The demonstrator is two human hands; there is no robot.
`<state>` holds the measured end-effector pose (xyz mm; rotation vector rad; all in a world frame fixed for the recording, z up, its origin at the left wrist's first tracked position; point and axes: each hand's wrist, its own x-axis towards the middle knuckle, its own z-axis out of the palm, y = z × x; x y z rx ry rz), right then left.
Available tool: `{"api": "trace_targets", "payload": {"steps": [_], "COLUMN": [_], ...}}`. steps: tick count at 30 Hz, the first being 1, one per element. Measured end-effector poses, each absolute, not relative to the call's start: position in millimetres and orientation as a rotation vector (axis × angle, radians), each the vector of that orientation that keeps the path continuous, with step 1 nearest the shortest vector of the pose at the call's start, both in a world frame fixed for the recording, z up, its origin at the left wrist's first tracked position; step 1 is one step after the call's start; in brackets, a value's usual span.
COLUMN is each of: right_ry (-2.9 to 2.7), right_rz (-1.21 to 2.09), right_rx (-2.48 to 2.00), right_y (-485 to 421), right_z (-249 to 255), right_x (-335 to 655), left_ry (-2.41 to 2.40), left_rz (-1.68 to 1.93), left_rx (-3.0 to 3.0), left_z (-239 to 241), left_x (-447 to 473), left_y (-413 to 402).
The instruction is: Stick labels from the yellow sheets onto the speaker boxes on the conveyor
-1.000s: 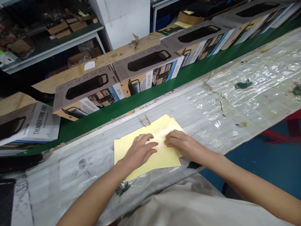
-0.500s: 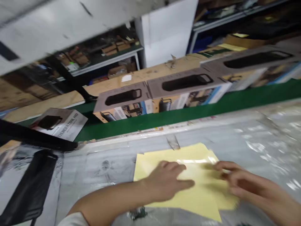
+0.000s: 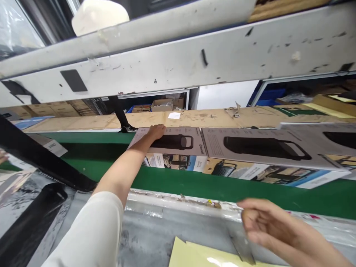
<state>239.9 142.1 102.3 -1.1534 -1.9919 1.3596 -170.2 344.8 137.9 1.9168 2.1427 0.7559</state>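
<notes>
Nearest, the right hand [image 3: 267,226] hangs blurred above the counter [image 3: 155,222]. Its fingers are loosely curled and half spread, and it holds nothing. Just below it and to its left, the corner of a yellow sheet [image 3: 194,256] lies flat on the counter's crinkled plastic covering. Well to that hand's left, a black bag [image 3: 30,222] lies on the same surface.

The left arm, in a white sleeve [image 3: 91,233], stretches away from the body across the green belt [image 3: 194,185]. At the end of the reach, the left hand [image 3: 156,131] rests on top of a grey box [image 3: 178,142] that has a black speaker printed on it. The fingers are bent at the box's far left corner. Whether they grip the edge or only press on it cannot be told.

The box stands on the belt. A second box [image 3: 258,148] of the same kind touches it on the hand's right.

Beyond the hand lies a long strip of brown cardboard [image 3: 200,118]. Above everything runs a scuffed white beam [image 3: 178,63].
</notes>
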Motion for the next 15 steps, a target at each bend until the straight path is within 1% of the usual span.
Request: {"api": "trace_targets", "payload": {"steps": [3, 5, 7, 9, 12, 15], "right_ry": [-2.054, -2.103, -2.145, -2.181, -2.21, -2.251], "right_rz": [1.326, 1.194, 1.053, 1.002, 0.98, 0.94], "right_rx": [-1.061, -0.961, -0.875, -0.776, -0.782, -0.824], "right_y": [183.4, 223.3, 266.7, 306.5, 349.8, 372.9], "right_z": [148.9, 162.6, 163.0, 155.7, 141.6, 129.2], "right_x": [161.2, 113.8, 67.8, 25.1, -22.9, -46.4], "left_ry": [2.139, 2.095, 2.055, 2.057, 2.089, 2.091], "left_rz": [0.584, 0.494, 0.455, 0.456, 0.457, 0.436], "left_rx": [1.954, 2.004, 2.06, 2.116, 2.189, 2.239], "left_z": [116.8, 107.7, 103.0, 100.4, 97.8, 96.5], "left_x": [-188.0, -200.6, -212.0, -219.0, -220.8, -219.4], "left_y": [334.0, 317.0, 300.5, 288.6, 281.1, 280.1]}}
